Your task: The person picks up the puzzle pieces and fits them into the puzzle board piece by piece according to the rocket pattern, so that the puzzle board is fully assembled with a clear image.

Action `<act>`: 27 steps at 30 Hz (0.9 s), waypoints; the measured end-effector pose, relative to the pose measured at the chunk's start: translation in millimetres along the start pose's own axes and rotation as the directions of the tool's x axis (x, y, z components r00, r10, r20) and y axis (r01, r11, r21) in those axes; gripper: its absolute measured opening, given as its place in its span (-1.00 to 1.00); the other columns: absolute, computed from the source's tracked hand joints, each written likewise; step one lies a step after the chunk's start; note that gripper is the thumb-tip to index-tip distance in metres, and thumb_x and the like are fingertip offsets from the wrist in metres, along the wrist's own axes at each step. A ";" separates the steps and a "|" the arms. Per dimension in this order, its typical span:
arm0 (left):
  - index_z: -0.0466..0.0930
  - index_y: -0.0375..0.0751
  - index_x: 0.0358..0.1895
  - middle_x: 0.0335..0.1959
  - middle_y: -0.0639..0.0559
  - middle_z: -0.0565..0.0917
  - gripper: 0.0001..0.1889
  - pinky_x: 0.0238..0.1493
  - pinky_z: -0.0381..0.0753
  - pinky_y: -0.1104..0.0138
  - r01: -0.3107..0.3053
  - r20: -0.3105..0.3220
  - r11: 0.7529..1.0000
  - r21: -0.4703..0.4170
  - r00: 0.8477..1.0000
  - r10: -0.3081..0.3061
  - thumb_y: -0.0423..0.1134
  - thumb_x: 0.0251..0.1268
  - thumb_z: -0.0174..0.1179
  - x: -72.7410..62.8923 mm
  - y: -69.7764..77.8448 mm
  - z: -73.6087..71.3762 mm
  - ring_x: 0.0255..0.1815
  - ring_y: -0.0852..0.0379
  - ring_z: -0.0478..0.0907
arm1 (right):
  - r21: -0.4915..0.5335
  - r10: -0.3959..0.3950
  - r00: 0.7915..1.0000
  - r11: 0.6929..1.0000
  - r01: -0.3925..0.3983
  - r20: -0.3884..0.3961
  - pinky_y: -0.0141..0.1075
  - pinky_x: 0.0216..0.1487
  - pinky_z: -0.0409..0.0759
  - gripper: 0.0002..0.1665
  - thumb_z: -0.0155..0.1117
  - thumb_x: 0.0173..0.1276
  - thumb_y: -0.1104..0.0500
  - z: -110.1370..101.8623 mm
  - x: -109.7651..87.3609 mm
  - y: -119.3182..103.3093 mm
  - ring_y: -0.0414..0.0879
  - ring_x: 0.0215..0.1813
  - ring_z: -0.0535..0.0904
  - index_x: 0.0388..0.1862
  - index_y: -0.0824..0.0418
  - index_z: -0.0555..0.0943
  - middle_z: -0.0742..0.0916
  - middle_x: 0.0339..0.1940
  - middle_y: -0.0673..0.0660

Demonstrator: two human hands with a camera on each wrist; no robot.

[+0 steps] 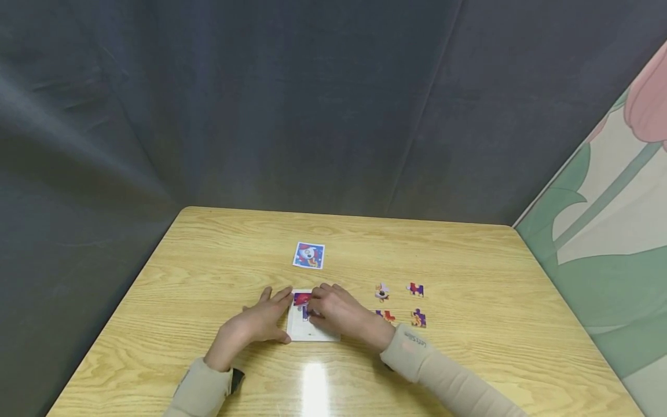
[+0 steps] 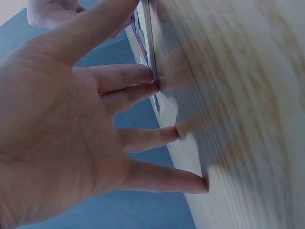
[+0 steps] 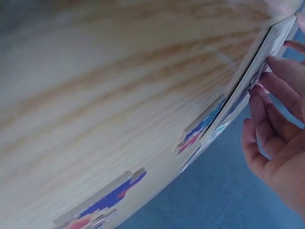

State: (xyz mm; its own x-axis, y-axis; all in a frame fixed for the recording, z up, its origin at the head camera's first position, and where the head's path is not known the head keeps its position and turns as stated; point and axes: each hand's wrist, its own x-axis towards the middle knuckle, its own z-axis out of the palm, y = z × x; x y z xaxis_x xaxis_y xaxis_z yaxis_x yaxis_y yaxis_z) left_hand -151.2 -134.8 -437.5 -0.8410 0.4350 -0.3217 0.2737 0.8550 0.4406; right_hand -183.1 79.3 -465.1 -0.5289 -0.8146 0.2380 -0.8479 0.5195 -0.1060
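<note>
A white puzzle tray (image 1: 312, 335) lies flat on the table. In its upper left part is a red and purple puzzle piece (image 1: 301, 299). My left hand (image 1: 263, 319) rests at the tray's left edge, fingers spread and straight; in the left wrist view fingertips touch the edge and the tabletop. Over the tray, my right hand (image 1: 336, 310) has its fingers bent down. Its thumb and fingers pinch a small puzzle piece (image 3: 255, 82) low against the tray, mostly hidden by the fingertips.
Several loose pieces lie right of the tray: a white one with a dark spot (image 1: 383, 292), a red-purple one (image 1: 416, 289), a purple-orange one (image 1: 418, 318) and a red one (image 1: 388, 316) near the right wrist. A square picture card (image 1: 309, 255) lies behind the tray.
</note>
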 end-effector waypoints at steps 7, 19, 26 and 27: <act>0.15 -0.33 0.46 0.54 -0.09 0.05 -0.09 0.00 0.01 -0.60 0.001 -0.001 1.000 -0.007 1.000 -0.001 -0.09 0.07 0.42 -1.0 0.2 0.0 0.48 -0.44 -0.18 | -0.023 -0.047 0.997 0.999 0.045 -0.053 -0.37 -0.20 0.57 -0.94 0.39 0.18 0.12 3.6 1.5 -2.6 -0.20 -0.24 0.53 -0.35 0.04 0.72 0.68 -0.29 -0.05; 0.14 -0.35 0.46 0.54 -0.11 0.04 -0.08 -0.03 0.02 -0.61 -0.004 -0.004 1.000 -0.015 1.000 0.004 -0.10 0.08 0.41 -1.1 -0.7 -0.7 0.47 -0.46 -0.19 | -0.045 -0.038 0.999 0.998 0.036 -0.037 -0.44 -0.21 0.52 -0.87 0.37 0.22 0.09 7.4 13.6 -14.0 -0.20 -0.22 0.53 -0.27 0.07 0.74 0.68 -0.26 -0.04; 0.12 -0.33 0.47 0.55 -0.09 0.03 -0.08 -0.04 0.02 -0.61 -0.004 0.001 1.000 -0.011 1.000 0.004 -0.09 0.09 0.41 0.7 -1.2 0.9 0.48 -0.44 -0.20 | -0.056 0.037 0.999 0.998 -0.037 -0.012 -0.44 -0.24 0.48 -0.87 0.37 0.26 0.05 6.9 15.7 -19.2 -0.19 -0.20 0.53 -0.28 0.05 0.73 0.69 -0.23 -0.03; 0.13 -0.33 0.47 0.55 -0.09 0.03 -0.08 -0.05 0.02 -0.62 -0.003 -0.002 1.000 -0.010 1.000 0.003 -0.09 0.08 0.41 0.5 -1.1 0.5 0.48 -0.45 -0.19 | -0.061 0.042 0.999 0.997 -0.043 -0.012 -0.44 -0.23 0.48 -0.87 0.37 0.26 0.04 7.0 15.9 -19.8 -0.19 -0.20 0.53 -0.28 0.05 0.73 0.69 -0.22 -0.03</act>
State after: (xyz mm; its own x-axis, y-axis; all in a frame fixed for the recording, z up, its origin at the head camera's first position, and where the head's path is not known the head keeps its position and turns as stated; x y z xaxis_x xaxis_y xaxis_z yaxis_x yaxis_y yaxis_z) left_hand -151.7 -135.4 -438.6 -0.8410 0.4372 -0.3187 0.2716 0.8506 0.4503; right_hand -175.0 54.3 -466.0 -0.5638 -0.7888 0.2448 -0.8205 0.5688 -0.0568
